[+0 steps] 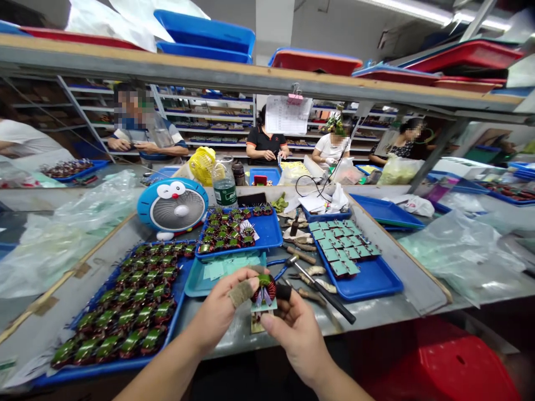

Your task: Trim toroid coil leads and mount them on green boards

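At the near edge of the tabletop (pixel 376 314), a wound coil (pixel 264 287) on its small board is held just above the bare strip between a blue tray of coils (pixel 108 366) at left and a tray of green boards (pixel 371 278) at right. The left hand (pixel 221 306) and right hand (pixel 295 328) meet, fingers clamped on the coil from both sides.

Coil tray (pixel 175 289) left, board tray (pixel 376 281) right, fan (pixel 173 205) behind.
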`<move>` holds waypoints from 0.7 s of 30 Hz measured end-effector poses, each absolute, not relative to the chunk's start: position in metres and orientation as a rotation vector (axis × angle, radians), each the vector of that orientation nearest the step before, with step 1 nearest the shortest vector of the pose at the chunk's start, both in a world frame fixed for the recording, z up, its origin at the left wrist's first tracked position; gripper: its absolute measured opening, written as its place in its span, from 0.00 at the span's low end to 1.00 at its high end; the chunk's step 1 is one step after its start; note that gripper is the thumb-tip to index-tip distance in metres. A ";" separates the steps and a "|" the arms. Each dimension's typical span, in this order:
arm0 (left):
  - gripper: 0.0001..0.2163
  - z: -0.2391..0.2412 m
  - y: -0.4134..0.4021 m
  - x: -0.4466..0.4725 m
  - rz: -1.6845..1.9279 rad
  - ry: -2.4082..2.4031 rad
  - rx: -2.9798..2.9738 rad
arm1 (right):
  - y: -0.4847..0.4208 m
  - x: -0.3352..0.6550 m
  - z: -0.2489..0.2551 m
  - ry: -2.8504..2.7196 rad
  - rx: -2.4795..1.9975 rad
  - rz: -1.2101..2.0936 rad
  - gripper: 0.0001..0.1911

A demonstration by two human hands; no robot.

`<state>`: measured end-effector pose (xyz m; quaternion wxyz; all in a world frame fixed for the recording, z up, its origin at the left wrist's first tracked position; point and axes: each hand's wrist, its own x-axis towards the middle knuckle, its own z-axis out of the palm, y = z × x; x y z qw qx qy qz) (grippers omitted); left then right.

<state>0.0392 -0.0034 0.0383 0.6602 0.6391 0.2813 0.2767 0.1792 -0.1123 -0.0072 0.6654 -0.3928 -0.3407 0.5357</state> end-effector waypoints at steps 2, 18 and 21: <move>0.16 0.039 0.001 0.037 0.619 0.671 1.487 | -0.110 0.180 -0.007 -0.745 -0.874 1.197 0.26; 0.25 0.032 0.011 0.039 0.903 0.612 2.401 | -0.102 0.178 -0.006 -0.657 -0.860 1.244 0.26; 0.23 0.030 0.010 0.045 0.975 0.590 2.419 | -0.103 0.176 -0.005 -0.647 -0.858 1.229 0.27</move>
